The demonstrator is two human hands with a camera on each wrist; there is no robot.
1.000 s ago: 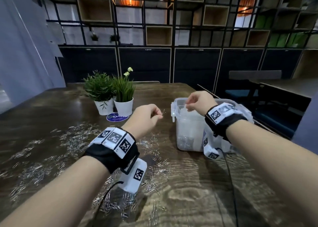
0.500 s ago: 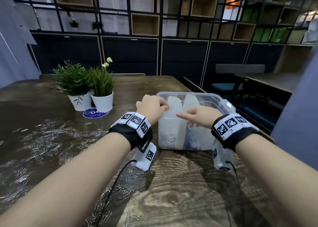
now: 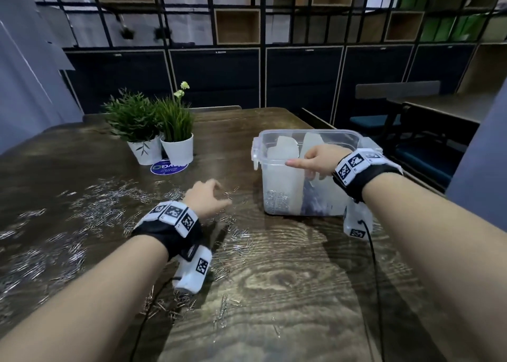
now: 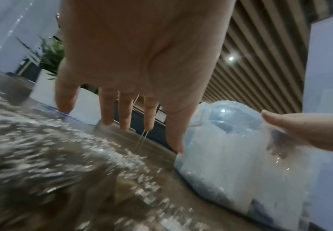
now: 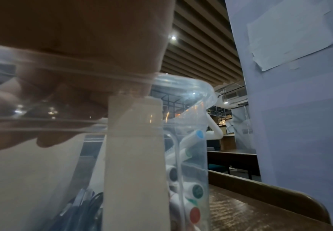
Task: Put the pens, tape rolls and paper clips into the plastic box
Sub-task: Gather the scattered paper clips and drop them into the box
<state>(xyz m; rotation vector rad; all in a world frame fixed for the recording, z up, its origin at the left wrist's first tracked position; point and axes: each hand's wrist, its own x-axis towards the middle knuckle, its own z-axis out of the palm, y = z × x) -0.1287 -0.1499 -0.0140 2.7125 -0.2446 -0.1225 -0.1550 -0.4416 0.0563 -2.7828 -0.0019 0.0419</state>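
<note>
The clear plastic box (image 3: 307, 197) stood open near the counter's (image 3: 288, 279) right edge. It held upright pale dividers (image 3: 282, 153), silver paper clips (image 3: 275, 201) piled in its left compartment, and white pens with coloured end caps (image 5: 196, 189) in the right. The right hand (image 3: 319, 160) rested over the box's near rim, index finger extended, holding nothing. The left hand (image 3: 208, 199) hung above loose silver paper clips (image 3: 109, 208) scattered across the counter's left half, fingers spread downward, one clip (image 4: 141, 140) dangling at its fingertips; whether this grip pinched it could not be told.
</note>
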